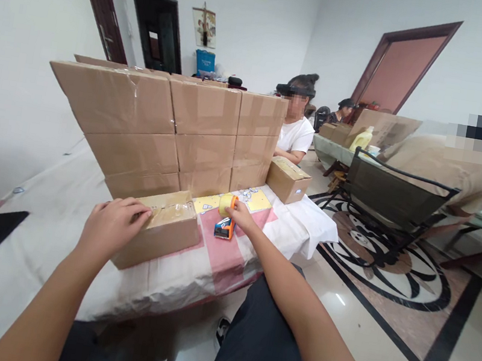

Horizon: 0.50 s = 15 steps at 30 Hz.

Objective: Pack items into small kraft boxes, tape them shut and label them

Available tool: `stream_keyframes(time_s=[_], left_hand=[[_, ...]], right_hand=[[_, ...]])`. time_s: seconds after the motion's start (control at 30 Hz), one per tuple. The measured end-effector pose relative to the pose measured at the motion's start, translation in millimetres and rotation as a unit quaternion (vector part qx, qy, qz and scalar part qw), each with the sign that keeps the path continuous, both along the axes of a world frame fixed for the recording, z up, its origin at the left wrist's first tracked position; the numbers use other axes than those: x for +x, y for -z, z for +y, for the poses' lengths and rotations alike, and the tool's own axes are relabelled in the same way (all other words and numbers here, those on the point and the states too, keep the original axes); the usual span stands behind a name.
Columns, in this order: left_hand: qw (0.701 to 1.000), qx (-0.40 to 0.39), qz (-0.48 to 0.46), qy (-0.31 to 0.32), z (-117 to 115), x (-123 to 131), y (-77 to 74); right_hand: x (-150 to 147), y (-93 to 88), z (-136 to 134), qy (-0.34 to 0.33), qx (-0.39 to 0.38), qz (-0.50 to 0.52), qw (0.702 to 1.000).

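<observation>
Fingers (135, 207) of the left hand (115, 221), left of centre in the lower half of the frame, bend over the near box (162, 240); I cannot tell whether they pinch its edge or only rest there. Just below the frame's centre, the fingers of the right hand (242, 214) curl closed on the orange side of the tape dispenser (225, 228), its pale yellow roll of tape (225, 205) uppermost. From my end I can't make out whether the dispenser touches the tablecloth (222, 266).

I read the step in hand as work with the tape dispenser at the near box. To my eye, the next move calls for a steady left hand on the cardboard and a firm right grip, with the cutting edge kept off the fingers.

As for containers, shiny clear tape shows on the near box's top, and its contents are hidden from me. A smaller carton (286, 185), right of centre, has a label on its end; I can't see inside. Behind the near box, the wall of cartons (143, 105) fills the left-centre, taped, contents unseen. Beyond, a person in a white shirt (298, 136) sits right of centre, and a yellow jug (361, 138) stands farther right.
</observation>
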State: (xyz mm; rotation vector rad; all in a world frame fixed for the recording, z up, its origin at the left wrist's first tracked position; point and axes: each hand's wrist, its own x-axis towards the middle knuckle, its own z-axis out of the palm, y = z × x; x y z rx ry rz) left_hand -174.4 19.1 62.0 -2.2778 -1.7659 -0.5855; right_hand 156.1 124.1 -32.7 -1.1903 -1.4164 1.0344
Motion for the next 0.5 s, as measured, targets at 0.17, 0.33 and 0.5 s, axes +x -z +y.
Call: stream_keyframes(time_s=[0.17,0.33,0.5], left_hand=[[1.000,-0.027,-0.008,-0.004,-0.9,2.0,-3.4],[0.998,-0.066,-0.016,0.010,-3.0,6.3,-7.0],[0.999,-0.041,-0.012,0.007,-1.7,0.0,-5.5]], right_hand=[[-3.1,-2.8,-2.2,-0.009,0.045,0.004,0.999],[-6.7,-6.4,-5.9,-0.004,0.065,0.019,0.998],[-7.3,-9.6,-9.2,0.004,0.080,0.030,0.996]])
